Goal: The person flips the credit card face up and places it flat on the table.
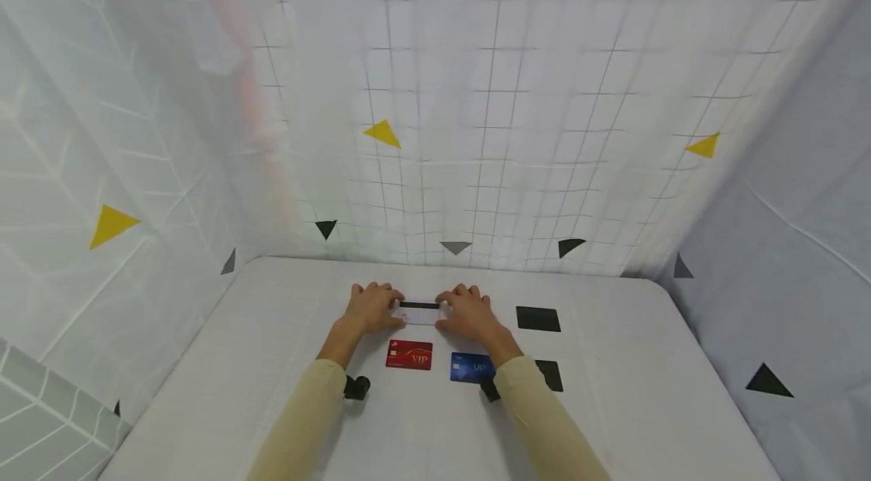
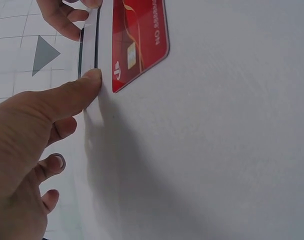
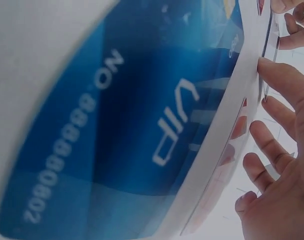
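A pale card with a black stripe (image 1: pixel 419 314) along its far edge spans the gap between the two hands in the head view. My left hand (image 1: pixel 370 308) pinches its left end between thumb and forefinger, and my right hand (image 1: pixel 469 313) pinches the right end the same way. In the left wrist view the card (image 2: pixel 90 47) shows nearly edge-on, the left thumb (image 2: pixel 74 95) at its near corner. Nearer the body lie a red VIP card (image 1: pixel 409 355) and a blue VIP card (image 1: pixel 471 367), the latter partly covered by the right arm.
Right of the right hand lies a glossy black card (image 1: pixel 538 319). Another black card (image 1: pixel 550 375) is partly hidden by the right sleeve. All rest on a white table (image 1: pixel 422 436), with pale curtains (image 1: pixel 449 103) behind and at both sides.
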`<state>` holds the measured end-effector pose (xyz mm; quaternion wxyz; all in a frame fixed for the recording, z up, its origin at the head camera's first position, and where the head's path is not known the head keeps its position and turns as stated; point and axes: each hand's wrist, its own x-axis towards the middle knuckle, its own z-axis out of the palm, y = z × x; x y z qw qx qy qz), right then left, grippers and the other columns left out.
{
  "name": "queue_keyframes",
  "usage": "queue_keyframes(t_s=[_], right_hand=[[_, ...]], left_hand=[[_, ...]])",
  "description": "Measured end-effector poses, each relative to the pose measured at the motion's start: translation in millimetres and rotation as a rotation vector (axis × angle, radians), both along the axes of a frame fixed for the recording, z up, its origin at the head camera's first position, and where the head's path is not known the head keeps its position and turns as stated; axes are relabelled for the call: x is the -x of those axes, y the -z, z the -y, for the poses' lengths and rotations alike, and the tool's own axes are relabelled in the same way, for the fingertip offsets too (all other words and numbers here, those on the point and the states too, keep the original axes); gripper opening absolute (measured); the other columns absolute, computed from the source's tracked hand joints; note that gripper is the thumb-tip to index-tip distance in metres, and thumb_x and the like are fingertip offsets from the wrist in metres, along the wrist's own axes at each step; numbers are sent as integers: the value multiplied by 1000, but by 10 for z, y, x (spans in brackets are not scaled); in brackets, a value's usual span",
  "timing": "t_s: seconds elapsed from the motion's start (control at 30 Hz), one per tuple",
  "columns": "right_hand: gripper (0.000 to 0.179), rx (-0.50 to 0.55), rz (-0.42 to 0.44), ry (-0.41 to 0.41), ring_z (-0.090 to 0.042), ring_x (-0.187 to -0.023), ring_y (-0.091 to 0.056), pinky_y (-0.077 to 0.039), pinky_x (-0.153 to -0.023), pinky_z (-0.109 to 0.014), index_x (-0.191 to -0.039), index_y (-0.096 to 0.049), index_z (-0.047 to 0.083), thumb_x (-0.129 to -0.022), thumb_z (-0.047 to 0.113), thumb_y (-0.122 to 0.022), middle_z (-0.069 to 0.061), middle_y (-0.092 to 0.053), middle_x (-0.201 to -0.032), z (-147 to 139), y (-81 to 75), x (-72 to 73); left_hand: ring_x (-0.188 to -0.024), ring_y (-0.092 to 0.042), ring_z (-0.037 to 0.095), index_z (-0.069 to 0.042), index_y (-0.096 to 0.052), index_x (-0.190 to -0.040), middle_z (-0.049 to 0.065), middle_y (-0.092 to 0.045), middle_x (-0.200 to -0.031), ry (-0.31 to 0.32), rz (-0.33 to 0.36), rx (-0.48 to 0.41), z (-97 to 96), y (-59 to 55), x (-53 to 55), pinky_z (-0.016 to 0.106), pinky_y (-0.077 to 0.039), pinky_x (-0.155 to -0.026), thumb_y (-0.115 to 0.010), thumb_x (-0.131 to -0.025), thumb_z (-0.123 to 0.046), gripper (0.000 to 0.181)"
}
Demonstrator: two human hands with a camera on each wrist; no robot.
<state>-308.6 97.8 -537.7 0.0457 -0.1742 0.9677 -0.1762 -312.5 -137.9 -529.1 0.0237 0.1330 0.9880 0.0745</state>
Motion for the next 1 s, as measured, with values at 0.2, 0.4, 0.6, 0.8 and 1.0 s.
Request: queue_keyframes(t_s=[0.2, 0.4, 0.6, 0.8, 1.0], right_hand=[[52, -10, -19, -2, -32, -121, -44, -36, -98, -56, -134, -63, 29, -87, 45, -76, -6, -56, -131, -4, 36, 0], [51, -25, -37, -7, -31, -119, -44, -37, -95, -54, -134, -63, 29, -87, 45, -76, -5, -56, -131, 1, 55, -5], [52, -4, -37, -5, -31, -120, -44, -37, -94, -52, -135, -62, 26, -88, 44, -75, -6, -54, -133, 4, 44, -29], [52, -22, -45, -7, -32, -120, -44, -38, -95, -53, -136, -62, 26, -89, 45, -74, -6, -54, -134, 0, 63, -21], [52, -48, -66, -30, -29, -118, -45, -38, -93, -49, -134, -64, 25, -87, 46, -75, -4, -56, -130, 22, 49, -47]], left_hand=[[-98, -51, 19, -25, -70, -126, -9, -58, -90, -2, -1, -15, 8, 18, -21, 50, -32, -91, -82, -80, -49, 53], [-97, -51, 19, -25, -71, -126, -9, -58, -90, 2, -2, -19, 17, 3, -37, 50, -32, -91, -82, -80, -49, 52], [-91, -52, 17, -22, -69, -128, -8, -58, -90, 16, 14, -45, 27, 1, -43, 50, -34, -91, -81, -82, -46, 53], [-87, -51, 16, -21, -69, -129, -8, -58, -90, 23, 16, -54, 29, 13, -48, 50, -35, -91, -81, -83, -45, 53], [-86, -52, 15, -21, -69, -128, -8, -57, -90, 39, 3, -72, 66, 53, -68, 50, -35, -90, -81, -83, -45, 53]])
